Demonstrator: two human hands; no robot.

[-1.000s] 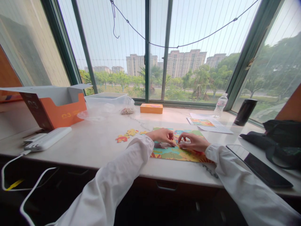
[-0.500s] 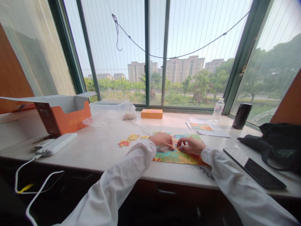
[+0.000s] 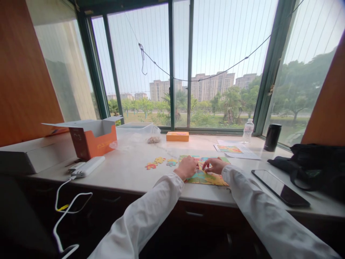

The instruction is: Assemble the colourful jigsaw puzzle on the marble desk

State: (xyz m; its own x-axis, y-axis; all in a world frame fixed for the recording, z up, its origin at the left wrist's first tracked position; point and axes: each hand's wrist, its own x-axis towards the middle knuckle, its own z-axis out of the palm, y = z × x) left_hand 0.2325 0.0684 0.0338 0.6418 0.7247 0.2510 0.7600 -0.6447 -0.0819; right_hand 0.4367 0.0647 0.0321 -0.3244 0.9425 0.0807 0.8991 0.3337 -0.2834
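Note:
A colourful jigsaw puzzle [image 3: 201, 177] lies flat near the front edge of the table, with both hands over its middle. My left hand [image 3: 188, 167] rests on its left half, fingers curled down and pressed together; what lies under the fingertips is hidden. Facing it, my right hand [image 3: 215, 165] bends thumb and forefinger into a loose pinch at the puzzle's surface, and anything between the tips is too small to make out. Left of the puzzle are loose pieces: a blue one [image 3: 171, 163], a yellow one [image 3: 160, 160] and a red-and-yellow one [image 3: 151, 166].
An orange box [image 3: 177, 136] and a plastic bag [image 3: 153, 139] stand towards the window. At left are an open carton [image 3: 93, 142] and a white power strip [image 3: 90, 167]. On the right lie a picture sheet [image 3: 229, 148], bottle [image 3: 248, 131], black flask [image 3: 272, 137], phone [image 3: 280, 187] and black bag [image 3: 318, 167].
The camera view has tilted and shifted, so the scene sits differently. Both hands stay over the puzzle, the left turned with its back more towards me. The blue loose piece now shows clearly beside it.

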